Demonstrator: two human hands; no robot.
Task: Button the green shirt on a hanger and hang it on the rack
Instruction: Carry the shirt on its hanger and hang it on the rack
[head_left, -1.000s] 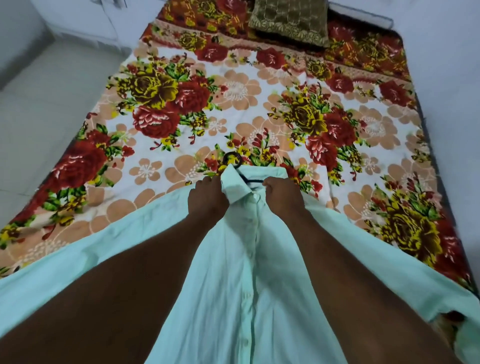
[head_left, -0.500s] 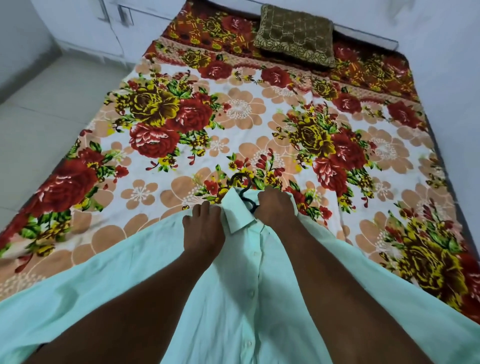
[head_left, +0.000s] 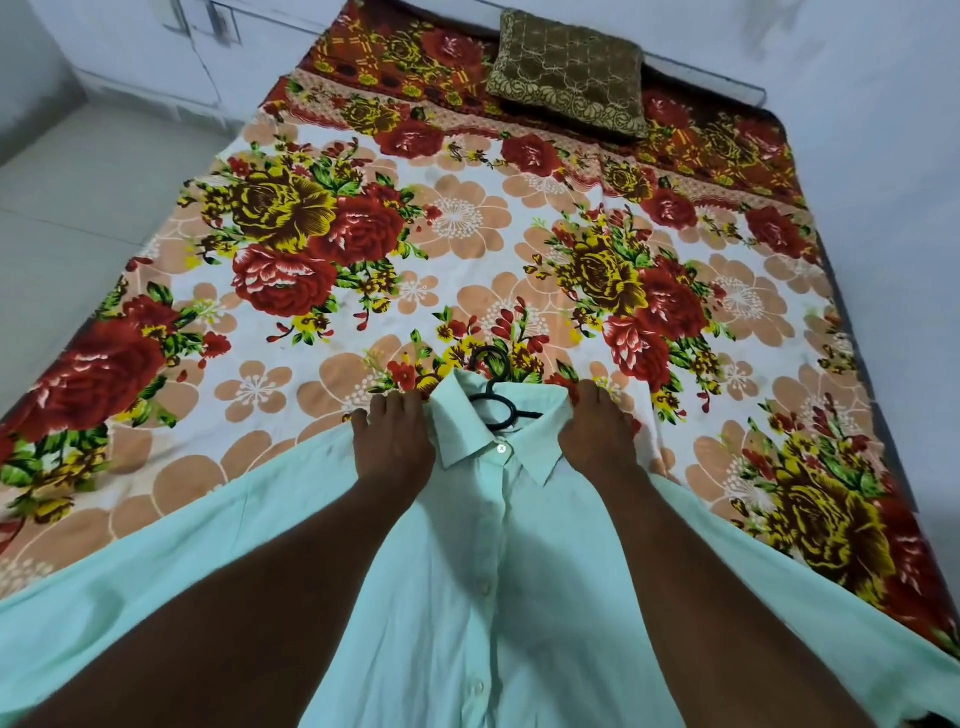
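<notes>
A pale green shirt (head_left: 488, 597) lies front-up on the flowered bed, its sleeves spread to both sides. Its placket is closed, with buttons showing down the middle and one at the collar. A black hanger (head_left: 496, 395) sits inside the neck, its hook lying on the bedsheet just beyond the collar. My left hand (head_left: 392, 441) rests flat on the shirt's shoulder to the left of the collar, fingers together. On the other shoulder, right of the collar, my right hand (head_left: 597, 428) presses flat. Neither hand grips anything. No rack is in view.
The bed (head_left: 467, 249) carries a red, yellow and peach floral sheet. A brown patterned pillow (head_left: 569, 73) lies at its far end. Pale floor tiles (head_left: 67, 197) run along the left side; a white wall stands on the right.
Both hands have left the collar's centre and slid outward onto the shoulders. The collar, earlier half covered, now lies flat and buttoned, with the hanger's hook exposed.
</notes>
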